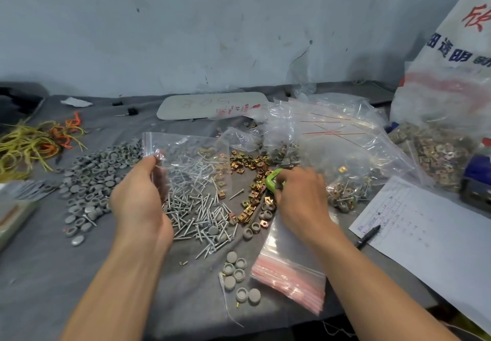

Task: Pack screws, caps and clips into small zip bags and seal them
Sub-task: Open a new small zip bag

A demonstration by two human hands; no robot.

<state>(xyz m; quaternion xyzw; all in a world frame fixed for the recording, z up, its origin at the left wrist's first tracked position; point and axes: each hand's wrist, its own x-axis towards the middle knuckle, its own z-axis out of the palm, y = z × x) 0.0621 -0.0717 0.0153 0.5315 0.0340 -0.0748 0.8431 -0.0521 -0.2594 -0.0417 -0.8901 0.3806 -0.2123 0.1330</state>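
1. Spillage is the main risk: the left hand (138, 194) pinches only one edge of the zip bag (191, 154), thumb and fingers closed on the film beside its red zip strip, so the mouth could sag or twist shut.
2. Fingers of the right hand (300, 194) curl round a green scoop-like thing (272, 178); what it is exactly I cannot tell. The clips (252, 181) lie just beyond those fingertips, and a careless sweep could scatter them into the screws (196, 207) under the bag, right of the left fingers.
3. The caps (93, 176) lie left of the left hand's fingers, apart; merged piles would spoil the count.
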